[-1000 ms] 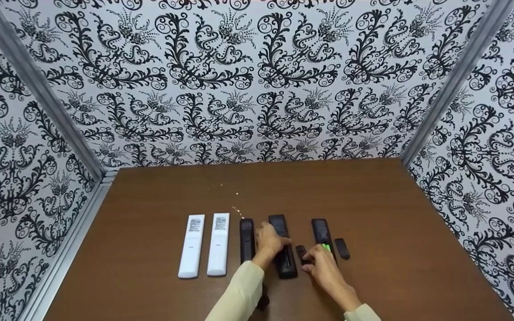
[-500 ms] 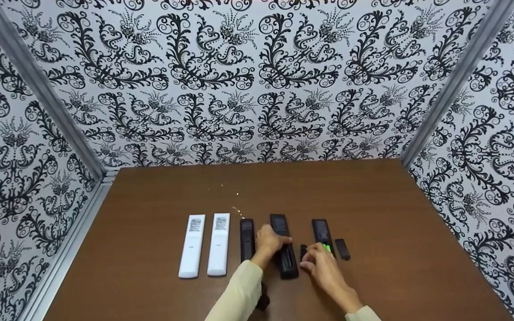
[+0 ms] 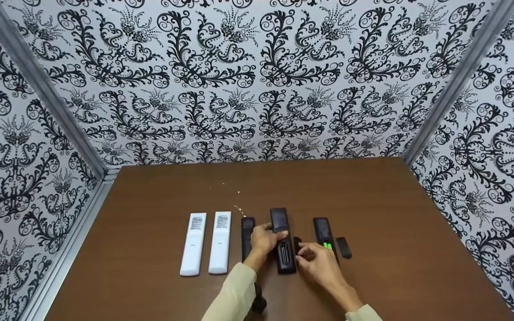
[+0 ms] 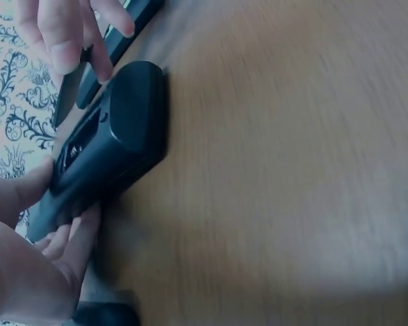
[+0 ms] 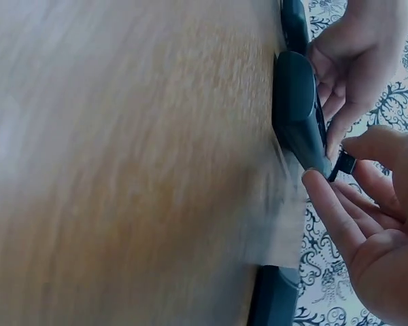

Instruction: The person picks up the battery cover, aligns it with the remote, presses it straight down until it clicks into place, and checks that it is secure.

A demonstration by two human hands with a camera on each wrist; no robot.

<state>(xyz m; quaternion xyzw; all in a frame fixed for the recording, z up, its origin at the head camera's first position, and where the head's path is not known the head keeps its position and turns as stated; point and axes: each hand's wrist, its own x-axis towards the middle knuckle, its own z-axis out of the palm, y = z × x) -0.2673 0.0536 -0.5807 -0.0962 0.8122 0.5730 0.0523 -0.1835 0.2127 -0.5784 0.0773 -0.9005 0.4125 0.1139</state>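
Two white remotes lie leftmost. Next, the left hand curls thumb and fingers around a black remote, metal glinting in its open battery compartment. Just right, the right hand pinches a small battery cover in its fingertips. Green batteries sit in another dark remote; a loose black cover lies beside it.

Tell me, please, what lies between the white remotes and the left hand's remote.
The head view shows a black remote, partly hidden by the left hand.
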